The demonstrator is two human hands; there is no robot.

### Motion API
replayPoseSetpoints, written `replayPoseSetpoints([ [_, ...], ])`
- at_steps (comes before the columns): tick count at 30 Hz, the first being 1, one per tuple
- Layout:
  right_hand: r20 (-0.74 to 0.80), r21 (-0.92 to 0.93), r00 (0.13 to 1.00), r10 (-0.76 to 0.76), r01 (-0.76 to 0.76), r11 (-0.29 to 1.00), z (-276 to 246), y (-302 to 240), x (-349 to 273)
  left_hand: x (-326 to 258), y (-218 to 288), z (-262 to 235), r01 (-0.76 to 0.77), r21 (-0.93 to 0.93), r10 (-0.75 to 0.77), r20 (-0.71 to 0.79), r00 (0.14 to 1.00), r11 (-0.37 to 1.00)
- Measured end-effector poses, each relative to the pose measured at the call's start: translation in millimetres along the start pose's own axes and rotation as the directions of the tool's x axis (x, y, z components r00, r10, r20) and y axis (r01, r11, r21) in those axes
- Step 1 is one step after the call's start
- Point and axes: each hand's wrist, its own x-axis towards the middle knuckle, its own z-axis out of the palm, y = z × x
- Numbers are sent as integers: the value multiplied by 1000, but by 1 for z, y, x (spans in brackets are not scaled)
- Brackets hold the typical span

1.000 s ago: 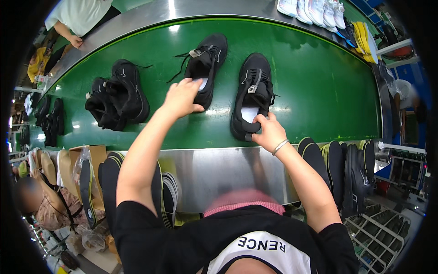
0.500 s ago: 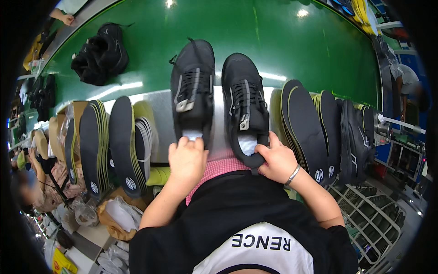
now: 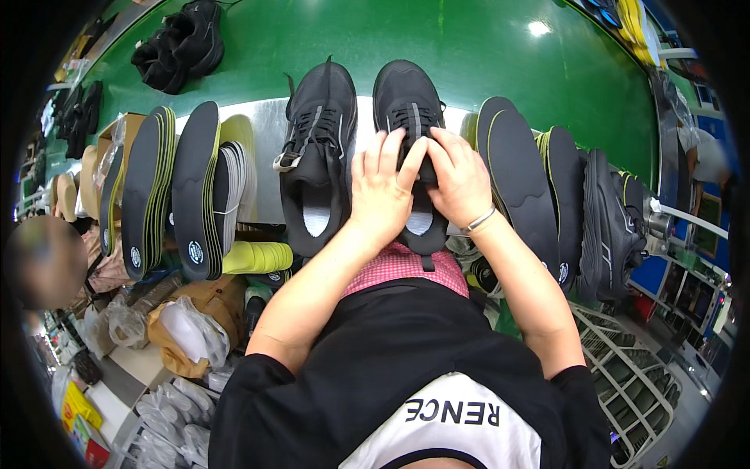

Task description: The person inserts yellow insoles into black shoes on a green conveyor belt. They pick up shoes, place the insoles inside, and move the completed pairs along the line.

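Observation:
Two black sneakers stand side by side before me, toes pointing away. Over the opening of the right sneaker [image 3: 405,86], both hands come together at the tongue and upper laces. My left hand [image 3: 381,187] has its fingers bent against the tongue from the left side. From the other side, my right hand [image 3: 461,181] grips the tongue and collar edge, a metal bangle on its wrist. The fingers cover much of the tongue; a pale insole [image 3: 419,222] shows below them. Beside it, untouched, the left sneaker [image 3: 319,105] has its tongue pulled up and a pale lining inside.
Black insoles with yellow-green edges stand in stacks at left [image 3: 144,187] and right [image 3: 519,176]. More black shoes lie on the green table [image 3: 328,31] at far left [image 3: 195,39] and stand upright at right [image 3: 600,223]. A white wire basket [image 3: 625,375] is at lower right.
Both hands have moved from the heel openings up to the right sneaker's tongue. My left hand has left the left sneaker and crossed rightward. The view has shifted.

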Motion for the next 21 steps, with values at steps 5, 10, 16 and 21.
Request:
replayPoseSetpoints([
  [5, 204, 577, 968, 143, -237, 781, -9, 29, 19, 33, -19, -19, 273, -501, -182, 224, 957, 821],
  [10, 610, 712, 761, 222, -649, 267, 0, 44, 35, 52, -48, -19, 539, -706, -94, 565, 820, 459],
  [16, 721, 654, 644, 254, -755, 57, 6, 44, 44, 58, -50, -7, 741, -647, -154, 725, 671, 180],
  [21, 760, 614, 610, 224, -787, 57, 8, 47, 49, 59, -50, -5, 762, -643, -158, 747, 646, 78],
])
